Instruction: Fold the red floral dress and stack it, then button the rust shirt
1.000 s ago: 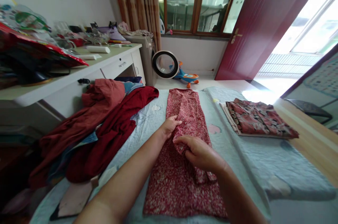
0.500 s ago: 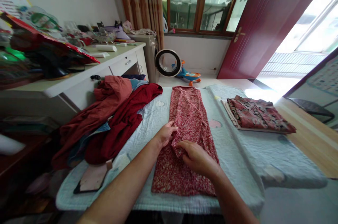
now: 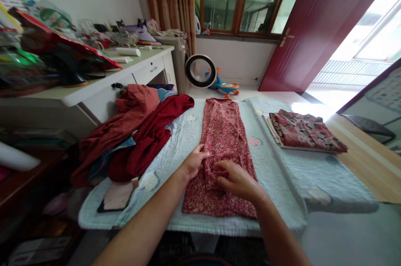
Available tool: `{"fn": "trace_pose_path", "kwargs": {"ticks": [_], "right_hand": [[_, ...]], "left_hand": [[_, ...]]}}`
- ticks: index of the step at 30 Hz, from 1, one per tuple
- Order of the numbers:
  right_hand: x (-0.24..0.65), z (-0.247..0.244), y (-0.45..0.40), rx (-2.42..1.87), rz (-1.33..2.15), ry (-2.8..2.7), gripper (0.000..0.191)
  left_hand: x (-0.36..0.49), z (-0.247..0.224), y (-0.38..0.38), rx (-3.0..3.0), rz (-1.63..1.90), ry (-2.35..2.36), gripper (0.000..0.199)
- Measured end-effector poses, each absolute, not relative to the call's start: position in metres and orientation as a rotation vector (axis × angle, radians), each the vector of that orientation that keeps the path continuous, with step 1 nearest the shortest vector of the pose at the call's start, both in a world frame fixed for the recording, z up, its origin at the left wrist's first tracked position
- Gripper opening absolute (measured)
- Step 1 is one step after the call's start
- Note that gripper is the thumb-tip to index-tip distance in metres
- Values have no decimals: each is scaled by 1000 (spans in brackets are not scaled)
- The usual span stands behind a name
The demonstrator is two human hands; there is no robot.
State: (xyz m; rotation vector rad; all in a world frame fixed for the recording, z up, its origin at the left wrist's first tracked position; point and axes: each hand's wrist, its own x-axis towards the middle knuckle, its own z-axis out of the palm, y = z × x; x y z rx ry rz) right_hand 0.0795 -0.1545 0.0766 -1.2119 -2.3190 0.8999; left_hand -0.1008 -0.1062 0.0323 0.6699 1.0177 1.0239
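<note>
A red garment with a pale speckled print [image 3: 225, 132] lies folded into a long strip, with a narrow sleeve-like piece on top ending in a buttoned edge near the middle. My left hand [image 3: 194, 162] rests at the strip's left edge, its fingers loosely apart and touching the cloth. Over the lower middle of the garment is my right hand [image 3: 236, 179], fingers curved and apart, with nothing held between them. Part of the cloth beneath the right hand is hidden.
A pale blue quilted cover [image 3: 275, 182] lies under the garment. Stacked folded clothes [image 3: 308, 132] sit at the right, loose dark red clothes [image 3: 150, 140] at the left. A pink-backed phone-like case [image 3: 119, 195] lies near the front left. A cluttered desk [image 3: 150, 59] stands beyond.
My right hand has let go of the sleeve piece, which now lies flatter along the strip, and its fingers have opened. My left hand has loosened at the left edge. The view has shifted slightly.
</note>
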Motion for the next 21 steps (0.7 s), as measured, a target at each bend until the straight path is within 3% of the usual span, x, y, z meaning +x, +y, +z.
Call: {"fn": "trace_pose_path", "kwargs": {"ticks": [4,10,21], "right_hand": [[88,67,-151,-1386,735,-2260,26],[94,45,-150,-1800,334,-2185,11],[94,45,-151,-1610,536,-2257,4]], "left_hand": [[-104,36,-114,799,1007,1084,66],[-109,34,-120,1017,785,1135,32],[-109,28,-137,1485,861,1311,46]]}}
